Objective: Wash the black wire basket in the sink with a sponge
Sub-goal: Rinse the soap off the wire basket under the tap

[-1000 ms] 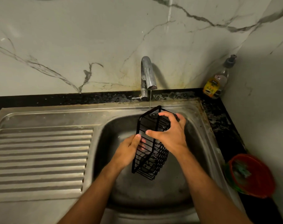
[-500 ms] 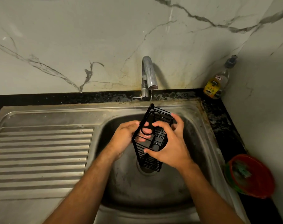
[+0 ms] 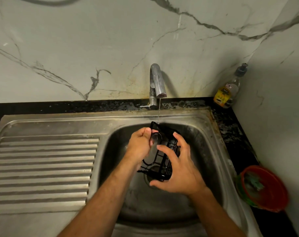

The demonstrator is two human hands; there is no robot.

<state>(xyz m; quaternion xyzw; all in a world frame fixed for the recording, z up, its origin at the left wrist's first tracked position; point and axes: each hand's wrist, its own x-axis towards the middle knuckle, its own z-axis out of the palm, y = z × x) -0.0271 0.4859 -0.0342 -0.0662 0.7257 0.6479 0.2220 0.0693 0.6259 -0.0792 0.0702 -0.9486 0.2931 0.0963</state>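
Basket (image 3: 167, 151) turned since earlier, under tap (image 3: 158, 82) trickle, left hand (image 3: 140, 146) and right hand (image 3: 177, 170) gripping it

Mid-frame, both hands hold the black wire basket (image 3: 164, 151) over the sink (image 3: 212, 151): left hand (image 3: 141, 147) grips its left edge, right hand (image 3: 177, 170) cups its right side. A thin stream from the tap (image 3: 157, 82) strikes the basket's top corner.
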